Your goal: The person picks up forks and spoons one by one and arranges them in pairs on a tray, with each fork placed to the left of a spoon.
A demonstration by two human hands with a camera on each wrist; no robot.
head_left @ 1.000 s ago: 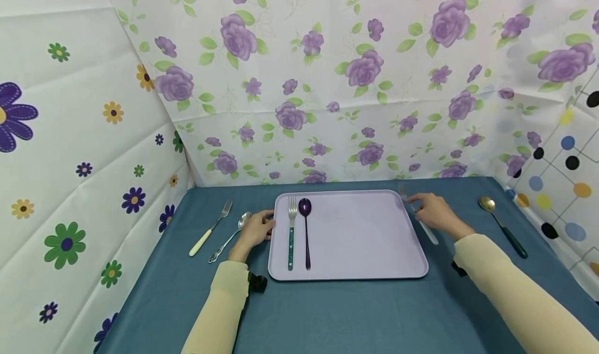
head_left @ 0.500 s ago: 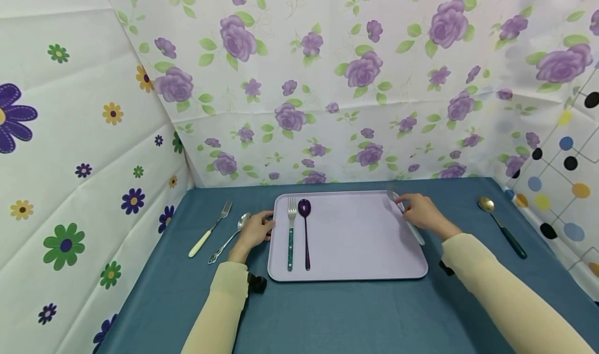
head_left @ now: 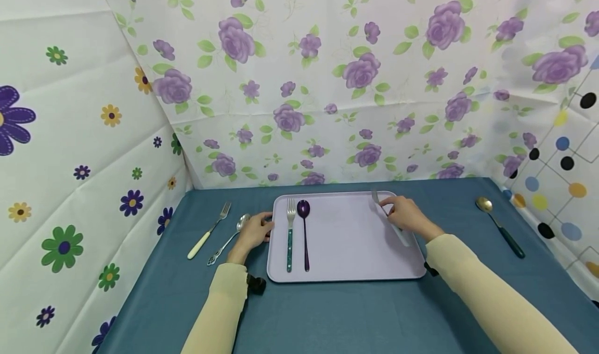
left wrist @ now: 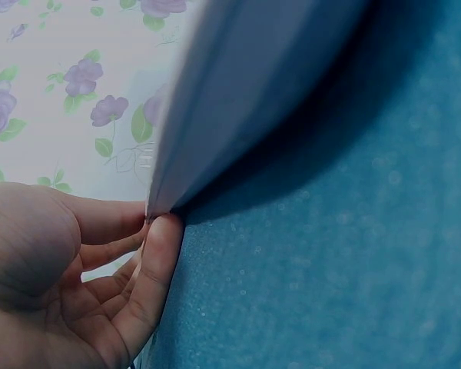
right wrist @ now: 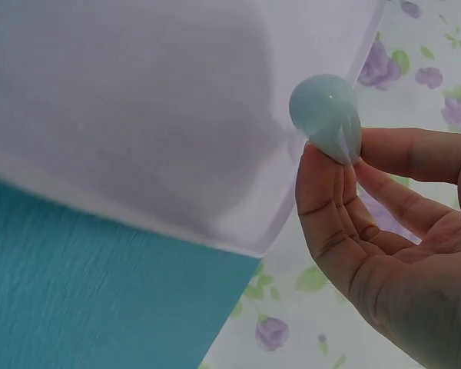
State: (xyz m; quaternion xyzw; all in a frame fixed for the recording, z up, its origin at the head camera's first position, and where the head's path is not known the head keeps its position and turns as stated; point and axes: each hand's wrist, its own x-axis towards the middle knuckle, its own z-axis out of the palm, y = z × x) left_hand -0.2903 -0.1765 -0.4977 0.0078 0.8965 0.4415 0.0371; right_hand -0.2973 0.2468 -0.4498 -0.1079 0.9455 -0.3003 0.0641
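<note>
In the head view, a pale lilac tray [head_left: 346, 239] lies on the blue cloth. My left hand [head_left: 254, 232] pinches its left rim between thumb and fingers, as the left wrist view also shows. Over the tray's right part, my right hand [head_left: 409, 217] pinches a piece of cutlery with a pale translucent handle [right wrist: 326, 115]; its slim metal end points away, too small to name surely. A green-handled fork [head_left: 290, 239] and a dark purple spoon [head_left: 305, 234] lie side by side on the tray's left part.
Left of the tray lie a cream-handled fork [head_left: 206, 237] and an ornate silver spoon [head_left: 224, 247], its bowl near my left hand. A gold spoon with a dark green handle [head_left: 500, 226] lies far right. Patterned cloth walls [head_left: 299, 151] enclose the table's back and sides.
My right hand has moved left with the pale-handled cutlery, from beside the tray's right edge to over the tray. My left hand stays at the left rim.
</note>
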